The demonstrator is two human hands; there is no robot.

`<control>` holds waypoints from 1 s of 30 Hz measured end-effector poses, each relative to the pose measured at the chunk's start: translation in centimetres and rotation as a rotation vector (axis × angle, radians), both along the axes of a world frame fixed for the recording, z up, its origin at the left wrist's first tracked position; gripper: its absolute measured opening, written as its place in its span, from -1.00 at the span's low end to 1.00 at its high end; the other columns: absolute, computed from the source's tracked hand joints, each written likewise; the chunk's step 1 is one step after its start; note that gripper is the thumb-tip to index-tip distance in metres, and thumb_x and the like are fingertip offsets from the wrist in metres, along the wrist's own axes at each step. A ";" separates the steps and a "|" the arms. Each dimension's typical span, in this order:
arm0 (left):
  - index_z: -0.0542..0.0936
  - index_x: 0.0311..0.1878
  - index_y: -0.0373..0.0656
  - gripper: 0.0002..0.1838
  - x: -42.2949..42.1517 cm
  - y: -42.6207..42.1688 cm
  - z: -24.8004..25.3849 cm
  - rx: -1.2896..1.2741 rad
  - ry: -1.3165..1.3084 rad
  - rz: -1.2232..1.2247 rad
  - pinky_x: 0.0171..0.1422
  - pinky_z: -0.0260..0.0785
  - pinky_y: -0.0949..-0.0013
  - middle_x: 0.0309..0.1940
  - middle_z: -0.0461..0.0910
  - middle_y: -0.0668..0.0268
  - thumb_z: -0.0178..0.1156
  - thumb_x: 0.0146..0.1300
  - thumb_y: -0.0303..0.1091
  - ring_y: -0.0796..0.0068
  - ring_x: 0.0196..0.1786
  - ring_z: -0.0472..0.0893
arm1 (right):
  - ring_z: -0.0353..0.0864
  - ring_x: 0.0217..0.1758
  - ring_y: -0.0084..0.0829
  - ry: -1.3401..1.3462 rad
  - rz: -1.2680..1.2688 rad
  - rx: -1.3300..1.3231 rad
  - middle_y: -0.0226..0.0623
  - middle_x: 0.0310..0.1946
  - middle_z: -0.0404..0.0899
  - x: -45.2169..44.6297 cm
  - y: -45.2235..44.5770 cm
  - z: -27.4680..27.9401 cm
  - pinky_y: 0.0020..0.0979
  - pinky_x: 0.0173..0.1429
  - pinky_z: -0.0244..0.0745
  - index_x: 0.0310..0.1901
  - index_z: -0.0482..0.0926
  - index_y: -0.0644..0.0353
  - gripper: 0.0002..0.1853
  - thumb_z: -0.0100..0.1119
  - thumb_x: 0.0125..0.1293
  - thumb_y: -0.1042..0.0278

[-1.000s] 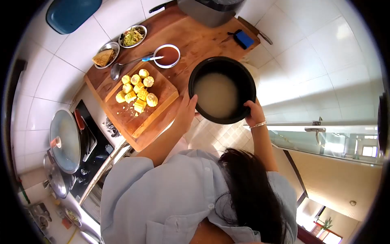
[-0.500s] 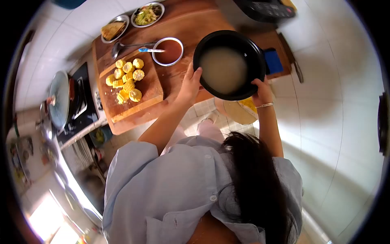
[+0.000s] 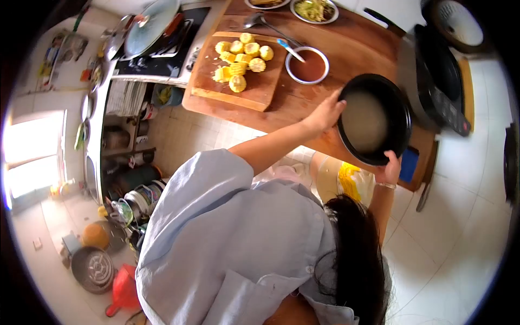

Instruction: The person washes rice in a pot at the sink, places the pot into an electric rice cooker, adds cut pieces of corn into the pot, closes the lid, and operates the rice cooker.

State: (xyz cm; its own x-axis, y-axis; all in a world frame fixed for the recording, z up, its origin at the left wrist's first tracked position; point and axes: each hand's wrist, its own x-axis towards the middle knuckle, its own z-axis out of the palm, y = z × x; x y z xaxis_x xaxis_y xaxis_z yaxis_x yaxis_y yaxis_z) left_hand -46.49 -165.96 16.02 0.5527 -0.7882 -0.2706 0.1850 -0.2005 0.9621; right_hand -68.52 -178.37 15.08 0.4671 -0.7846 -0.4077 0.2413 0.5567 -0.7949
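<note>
A black rice cooker inner pot (image 3: 405, 116) with cloudy whitish water (image 3: 364, 122) in it is held between my two hands over the table's front edge. On its left rim my left hand (image 3: 327, 112) is closed, thumb at the edge. At the lower right rim my right hand (image 3: 388, 169), with a bracelet at the wrist, grips it too. Just right of the pot stands the dark rice cooker (image 3: 441, 92), its lid (image 3: 460, 24) raised. Whatever lies at the bottom of the water is hard to make out.
Corn pieces (image 3: 238, 69) lie on a cutting board (image 3: 260, 95) on the wooden table (image 3: 357, 32). Nearby are a bowl of reddish-brown sauce (image 3: 310, 66) with a blue-handled spoon, a ladle (image 3: 265, 23) and a plate of shredded food (image 3: 314, 10). A stove with a lidded pan (image 3: 151, 30) stands left.
My view has turned, and items on the table appear farther right. The pot, still in both hands, has come closer to the rice cooker, whose raised lid now shows.
</note>
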 end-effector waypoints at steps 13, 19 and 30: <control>0.14 0.40 -0.21 -0.43 -0.2 -1.8 0.2 -0.187 -0.128 0.049 0.39 0.08 0.41 0.26 0.32 0.18 -0.03 0.32 -0.54 0.38 0.30 0.31 | 0.39 0.24 -0.39 -0.077 -0.074 -0.057 -0.36 0.21 0.40 -0.1 0.3 -0.6 -0.39 0.32 0.27 0.32 0.26 0.10 -0.45 0.04 0.27 0.48; 0.25 0.30 -0.30 -0.30 0.2 -3.5 1.0 -0.159 -0.157 0.017 0.36 0.14 0.41 0.16 0.40 0.13 -0.15 -0.04 -0.78 0.35 0.24 0.39 | 0.29 0.33 -0.36 0.440 -0.106 -0.706 -0.35 0.24 0.37 -6.5 -1.3 -4.2 -0.29 0.40 0.16 0.31 0.29 0.07 -0.49 0.01 0.31 0.44; 0.32 0.27 -0.30 -0.32 2.1 -6.7 2.5 -0.077 -0.253 -0.263 0.30 0.23 0.44 0.09 0.49 0.19 -0.13 -0.06 -0.76 0.42 0.19 0.45 | 0.43 0.13 -0.17 1.279 -0.036 -1.325 -0.31 0.07 0.51 -13.9 -6.2 -8.2 -0.18 0.24 0.30 -0.07 0.62 0.09 -0.72 0.17 0.19 0.25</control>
